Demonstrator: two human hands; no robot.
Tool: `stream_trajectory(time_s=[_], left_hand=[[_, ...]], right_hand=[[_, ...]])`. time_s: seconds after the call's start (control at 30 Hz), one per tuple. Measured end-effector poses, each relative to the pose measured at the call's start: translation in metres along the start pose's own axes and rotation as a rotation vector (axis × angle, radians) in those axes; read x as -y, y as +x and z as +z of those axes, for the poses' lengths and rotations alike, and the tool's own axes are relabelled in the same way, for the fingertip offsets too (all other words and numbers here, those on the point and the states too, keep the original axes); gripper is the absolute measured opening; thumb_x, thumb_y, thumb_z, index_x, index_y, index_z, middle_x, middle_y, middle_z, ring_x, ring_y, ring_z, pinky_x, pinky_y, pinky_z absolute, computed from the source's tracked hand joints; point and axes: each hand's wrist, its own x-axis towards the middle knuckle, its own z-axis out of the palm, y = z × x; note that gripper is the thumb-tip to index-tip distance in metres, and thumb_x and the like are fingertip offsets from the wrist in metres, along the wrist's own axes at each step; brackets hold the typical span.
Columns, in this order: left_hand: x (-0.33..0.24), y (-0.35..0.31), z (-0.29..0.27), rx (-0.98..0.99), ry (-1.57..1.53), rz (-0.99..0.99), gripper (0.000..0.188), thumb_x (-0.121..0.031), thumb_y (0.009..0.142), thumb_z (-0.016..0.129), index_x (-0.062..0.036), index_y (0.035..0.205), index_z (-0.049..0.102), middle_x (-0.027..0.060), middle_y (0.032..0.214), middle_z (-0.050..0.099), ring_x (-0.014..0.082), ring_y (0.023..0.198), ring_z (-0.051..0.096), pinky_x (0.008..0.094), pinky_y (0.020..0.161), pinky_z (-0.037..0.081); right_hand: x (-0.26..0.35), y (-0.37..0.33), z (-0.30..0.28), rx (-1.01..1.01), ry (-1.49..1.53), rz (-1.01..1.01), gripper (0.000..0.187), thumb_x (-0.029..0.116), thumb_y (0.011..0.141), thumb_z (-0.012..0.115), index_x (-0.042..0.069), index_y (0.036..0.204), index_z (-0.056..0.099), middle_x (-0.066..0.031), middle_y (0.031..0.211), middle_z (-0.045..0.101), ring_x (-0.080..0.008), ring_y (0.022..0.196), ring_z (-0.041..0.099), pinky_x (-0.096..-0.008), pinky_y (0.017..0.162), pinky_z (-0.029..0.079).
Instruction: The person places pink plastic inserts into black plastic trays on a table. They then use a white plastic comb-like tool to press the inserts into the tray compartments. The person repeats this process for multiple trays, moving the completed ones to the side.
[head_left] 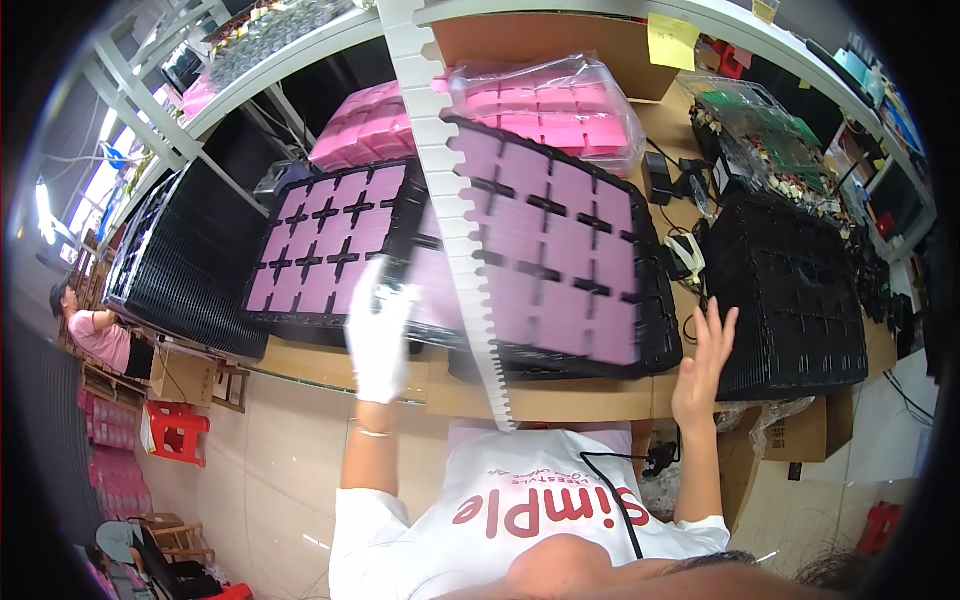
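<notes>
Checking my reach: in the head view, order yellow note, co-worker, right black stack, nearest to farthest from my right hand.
1. Right black stack, just right of your hand.
2. Yellow note, top of view.
3. Co-worker, far left.

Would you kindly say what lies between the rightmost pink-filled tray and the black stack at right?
In the head view: dark cables, a white looped item and, nearer the front, the right hand.

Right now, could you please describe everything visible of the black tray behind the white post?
The black tray looks plastic, with cross-shaped dividers between flat pink pieces. It is askew above the bench, blurred and partly hidden by the white post. The gloved left hand is at its left side, contact unclear.
</notes>
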Motion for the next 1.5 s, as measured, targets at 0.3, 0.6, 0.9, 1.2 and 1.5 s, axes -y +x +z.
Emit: stream_trajectory(time_s=[0.3,0.6,0.9,1.2,1.5], left_hand=[[0.023,0.125,-0.256,-0.462,-0.186,-0.009,0.044,0.000,0.085,0.068,0.0016,0.128,0.058,0.0094,0.114,0.067,0.0177,0.101,0.064,0.0317,0.087,0.053],[0.039,0.139,-0.263,-0.571,1.423,0.094,0.045,-0.024,0.085,0.072,-0.0017,0.122,0.063,0.0214,0.120,0.063,0.0325,0.113,0.059,0.0397,0.101,0.044],[0.017,0.057,-0.052,0.425,1.201,0.525,0.039,-0.028,0.086,0.067,-0.0200,0.124,0.063,0.0183,0.145,0.046,0.0332,0.132,0.047,0.0667,0.106,0.032],[0.024,0.054,-0.057,0.415,1.104,0.644,0.034,-0.018,0.089,0.065,-0.0083,0.121,0.064,0.0211,0.141,0.050,0.0379,0.118,0.056,0.0458,0.103,0.044],[0.010,-0.016,-0.018,0.654,0.588,0.133,0.057,-0.023,0.075,0.080,-0.0026,0.126,0.063,0.0106,0.102,0.070,0.0111,0.064,0.057,0.0261,0.062,0.050]], right_hand=[[0.011,-0.005,-0.010,0.080,-0.023,-0.014,0.052,0.039,0.105,0.034,-0.001,0.134,0.052,-0.0208,0.147,0.042,-0.0419,0.144,0.025,-0.0520,0.114,0.022],[0.038,0.020,0.002,0.187,-0.022,-0.113,0.042,0.029,0.100,0.046,0.002,0.131,0.055,-0.0203,0.146,0.042,-0.0431,0.141,0.027,-0.0525,0.113,0.024],[0.060,0.029,0.028,0.240,0.148,-0.161,0.041,0.025,0.095,0.052,0.001,0.128,0.058,-0.0207,0.144,0.043,-0.0426,0.139,0.031,-0.0520,0.113,0.027],[0.049,0.025,0.026,0.273,0.198,-0.155,0.037,0.024,0.094,0.053,0.000,0.122,0.061,-0.0212,0.140,0.047,-0.0430,0.138,0.034,-0.0518,0.111,0.029],[0.073,0.032,0.069,0.402,0.640,0.034,0.026,0.005,0.089,0.065,0.000,0.114,0.064,-0.0143,0.117,0.064,-0.0279,0.108,0.064,-0.0363,0.092,0.050]])
